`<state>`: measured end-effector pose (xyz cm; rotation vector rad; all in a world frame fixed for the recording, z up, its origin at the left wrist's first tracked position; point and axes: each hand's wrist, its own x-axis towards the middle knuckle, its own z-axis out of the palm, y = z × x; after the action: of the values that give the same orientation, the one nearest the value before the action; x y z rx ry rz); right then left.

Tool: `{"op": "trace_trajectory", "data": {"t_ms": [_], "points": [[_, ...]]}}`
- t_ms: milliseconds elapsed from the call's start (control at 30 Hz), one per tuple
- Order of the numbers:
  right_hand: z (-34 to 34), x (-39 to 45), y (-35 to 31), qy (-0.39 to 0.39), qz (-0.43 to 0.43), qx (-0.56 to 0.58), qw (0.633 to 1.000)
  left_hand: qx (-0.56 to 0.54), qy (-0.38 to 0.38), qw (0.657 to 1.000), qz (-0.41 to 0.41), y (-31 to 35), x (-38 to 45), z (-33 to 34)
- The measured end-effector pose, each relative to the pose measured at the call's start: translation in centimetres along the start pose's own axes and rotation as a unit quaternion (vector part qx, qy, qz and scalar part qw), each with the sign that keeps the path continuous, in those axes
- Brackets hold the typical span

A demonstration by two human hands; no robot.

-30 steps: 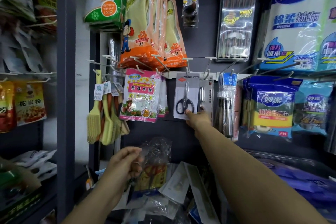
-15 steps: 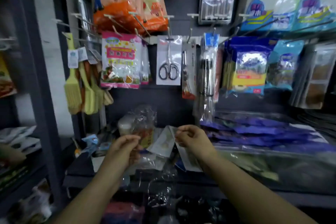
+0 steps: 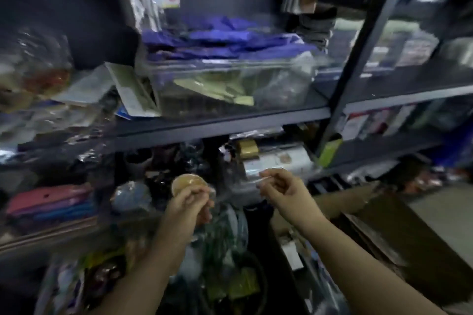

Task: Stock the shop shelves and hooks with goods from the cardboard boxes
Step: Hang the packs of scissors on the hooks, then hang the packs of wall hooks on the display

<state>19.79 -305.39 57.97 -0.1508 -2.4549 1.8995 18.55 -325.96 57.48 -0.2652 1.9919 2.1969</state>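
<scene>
Both my hands are held in front of the lower shelves, sharing one clear plastic packet [image 3: 231, 190] stretched between them. My left hand [image 3: 190, 203] grips the packet's left end, where a round tan item [image 3: 188, 181] shows inside the wrap. My right hand [image 3: 282, 188] pinches the packet's right edge between thumb and fingers. A brown cardboard box [image 3: 384, 227] stands open on the floor at the lower right, just right of my right forearm. The picture is blurred, so the packet's contents are hard to make out.
A grey metal shelf [image 3: 230, 123] crosses above my hands, bearing a clear tub [image 3: 230, 84] of purple and green packets. A dark upright post [image 3: 358, 59] rises on the right. Bagged goods [image 3: 230, 250] crowd the floor below my hands; coloured flat packs [image 3: 51, 204] lie at left.
My view has swung down from the hooks to the lower shelves. My right hand left the hanging scissors card and came down to pinch the packet that my left hand holds.
</scene>
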Motion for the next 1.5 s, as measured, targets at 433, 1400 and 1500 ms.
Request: {"op": "trace_trajectory", "data": {"t_ms": [433, 1400, 1500], "points": [[-25.3, -6.0, 22.7, 0.051, 0.239, -0.083, 0.966, 0.114, -0.029, 0.982, -0.149, -16.6, -3.4, 25.7], [-36.0, -2.9, 37.4, -0.151, 0.276, -0.400, 0.861, 0.152, -0.095, 0.913, -0.366, -31.4, -0.3, 43.9], [-36.6, -2.8, 37.8, -0.170, 0.263, -0.396, 0.863, 0.124, -0.078, 0.905, -0.398, -32.6, 0.4, 47.0]]}}
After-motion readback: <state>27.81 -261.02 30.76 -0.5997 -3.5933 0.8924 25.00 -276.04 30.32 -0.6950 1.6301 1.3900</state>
